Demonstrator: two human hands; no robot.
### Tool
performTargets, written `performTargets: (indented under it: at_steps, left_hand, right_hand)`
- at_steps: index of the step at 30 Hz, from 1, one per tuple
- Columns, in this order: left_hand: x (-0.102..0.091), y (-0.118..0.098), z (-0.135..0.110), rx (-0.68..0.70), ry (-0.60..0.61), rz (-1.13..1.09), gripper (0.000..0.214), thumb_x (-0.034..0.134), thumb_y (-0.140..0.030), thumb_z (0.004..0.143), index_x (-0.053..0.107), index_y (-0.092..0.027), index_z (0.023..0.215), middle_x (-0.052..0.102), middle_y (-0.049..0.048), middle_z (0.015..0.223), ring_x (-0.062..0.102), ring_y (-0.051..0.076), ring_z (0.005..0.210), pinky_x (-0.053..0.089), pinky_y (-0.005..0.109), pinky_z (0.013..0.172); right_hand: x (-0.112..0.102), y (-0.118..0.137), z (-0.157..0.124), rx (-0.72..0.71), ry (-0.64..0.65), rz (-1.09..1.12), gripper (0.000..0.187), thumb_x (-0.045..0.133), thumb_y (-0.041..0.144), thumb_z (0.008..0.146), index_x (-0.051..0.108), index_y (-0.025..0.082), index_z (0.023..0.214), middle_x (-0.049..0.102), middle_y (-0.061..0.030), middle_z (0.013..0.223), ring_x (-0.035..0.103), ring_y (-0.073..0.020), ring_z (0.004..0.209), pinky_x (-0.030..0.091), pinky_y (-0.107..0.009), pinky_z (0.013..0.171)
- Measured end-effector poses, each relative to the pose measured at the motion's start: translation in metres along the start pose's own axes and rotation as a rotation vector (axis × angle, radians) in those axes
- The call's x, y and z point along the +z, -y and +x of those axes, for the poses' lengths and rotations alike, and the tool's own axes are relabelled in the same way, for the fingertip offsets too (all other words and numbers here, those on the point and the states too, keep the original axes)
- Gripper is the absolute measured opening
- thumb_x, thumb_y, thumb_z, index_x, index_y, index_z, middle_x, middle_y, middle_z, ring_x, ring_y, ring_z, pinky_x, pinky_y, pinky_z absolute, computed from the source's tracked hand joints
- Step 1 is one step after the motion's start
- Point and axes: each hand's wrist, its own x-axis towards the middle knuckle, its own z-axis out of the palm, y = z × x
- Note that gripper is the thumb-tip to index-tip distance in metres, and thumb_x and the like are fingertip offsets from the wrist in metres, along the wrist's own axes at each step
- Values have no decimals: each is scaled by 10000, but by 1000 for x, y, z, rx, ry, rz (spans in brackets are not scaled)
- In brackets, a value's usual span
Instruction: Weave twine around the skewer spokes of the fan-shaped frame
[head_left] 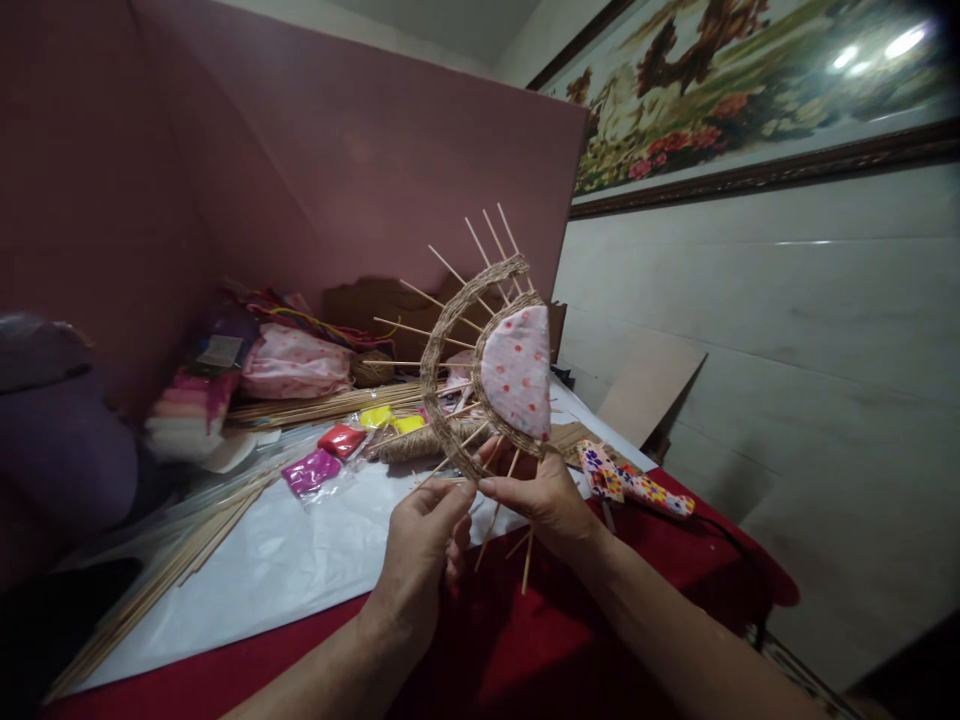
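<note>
Both my hands hold up a half-made woven piece (480,360): a round pad of pink dotted cloth (517,372), ringed with jute cord, with thin wooden skewers sticking out like spokes. My right hand (544,500) grips the lower edge of the piece under the cloth pad. My left hand (424,540) pinches the jute cord at the bottom of the outer woven ring, fingers closed. The piece is lifted above the table, tilted on edge.
A red cloth (525,650) covers the table, with a white sheet (300,560) over its left part. On it lie loose skewers (180,560), small bags of pink, red and yellow beads (341,440), a floral tool (637,485), fabric bundles (292,365). Pink walls behind.
</note>
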Motion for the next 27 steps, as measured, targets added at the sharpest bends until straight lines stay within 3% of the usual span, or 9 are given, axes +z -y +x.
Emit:
performTargets:
  at_steps: [17,27]
  left_hand:
    - [1,-1,1,49,-40,91,364,665,-490,663,478,-180,696,428,-78,438,319,45,326,245,165,317]
    - [1,2,2,48,-17,46,296,612,-387,718,429,-187,595,362,-82,402,288,43,313,220,168,309]
  right_hand:
    - [1,-2,0,30,42,51,218,743,230,596,642,185,784,627,-6,747,562,-167,712,430,-313,714]
    - [1,-1,0,127,91,128,279,777,204,577,636,179,817,629,-3,763,554,-137,711,417,-273,696]
